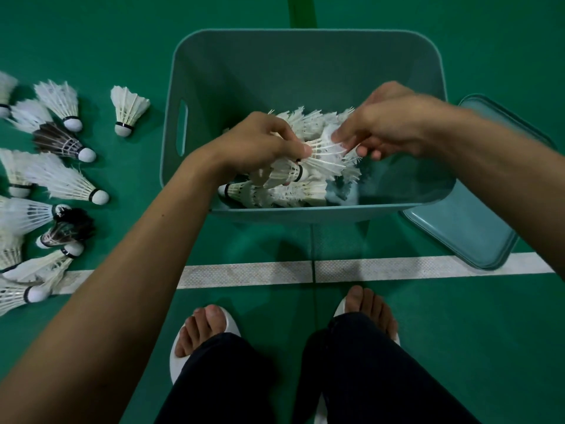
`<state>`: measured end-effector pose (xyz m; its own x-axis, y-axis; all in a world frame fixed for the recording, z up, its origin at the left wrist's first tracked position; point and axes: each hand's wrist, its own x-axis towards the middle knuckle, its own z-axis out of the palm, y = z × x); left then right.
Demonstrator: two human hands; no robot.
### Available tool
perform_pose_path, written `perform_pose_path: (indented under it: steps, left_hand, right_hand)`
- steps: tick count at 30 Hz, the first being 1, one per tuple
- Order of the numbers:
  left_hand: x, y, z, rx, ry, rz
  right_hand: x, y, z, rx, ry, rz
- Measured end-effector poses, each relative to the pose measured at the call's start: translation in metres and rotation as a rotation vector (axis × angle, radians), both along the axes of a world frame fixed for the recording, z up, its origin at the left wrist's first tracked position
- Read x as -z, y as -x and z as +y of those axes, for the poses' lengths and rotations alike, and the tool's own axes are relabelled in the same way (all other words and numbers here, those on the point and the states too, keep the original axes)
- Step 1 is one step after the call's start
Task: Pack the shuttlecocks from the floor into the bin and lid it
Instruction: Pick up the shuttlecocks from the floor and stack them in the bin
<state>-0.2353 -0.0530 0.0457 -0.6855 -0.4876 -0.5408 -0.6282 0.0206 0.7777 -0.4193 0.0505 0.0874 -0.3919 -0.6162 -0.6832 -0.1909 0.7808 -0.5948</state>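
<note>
No readable text, labels, brand names, numbers or signs appear anywhere in this view. The teal bin (pixel 305 56) beneath both grips has plain walls with no printing. The shuttlecocks (pixel 318 157) pinched between the two grips carry only dark bands near their corks, with no lettering that can be made out. The lid (pixel 464 234) lying beyond the right grip is unmarked. The white line (pixel 382 267) on the green floor is a plain stripe, not a sign.
</note>
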Motion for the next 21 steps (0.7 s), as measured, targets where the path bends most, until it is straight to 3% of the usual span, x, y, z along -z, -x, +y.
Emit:
perform_pose_path:
  steps: [7, 12, 16, 21]
  left_hand:
    - [0.0, -0.006, -0.002, 0.045, 0.083, -0.189]
    - [0.006, -0.003, -0.003, -0.148, 0.118, -0.163]
    - [0.007, -0.009, -0.011, -0.372, 0.135, -0.108]
    - [0.005, -0.009, -0.015, -0.547, 0.097, -0.031]
  right_hand:
    - [-0.008, 0.0, 0.0, -0.242, -0.209, 0.391]
    - [0.008, -0.023, 0.003, -0.362, -0.248, 0.555]
    - [0.026, -0.031, -0.001, -0.289, -0.254, 0.453]
    - [0.024, -0.023, 0.004, -0.126, -0.231, 0.192]
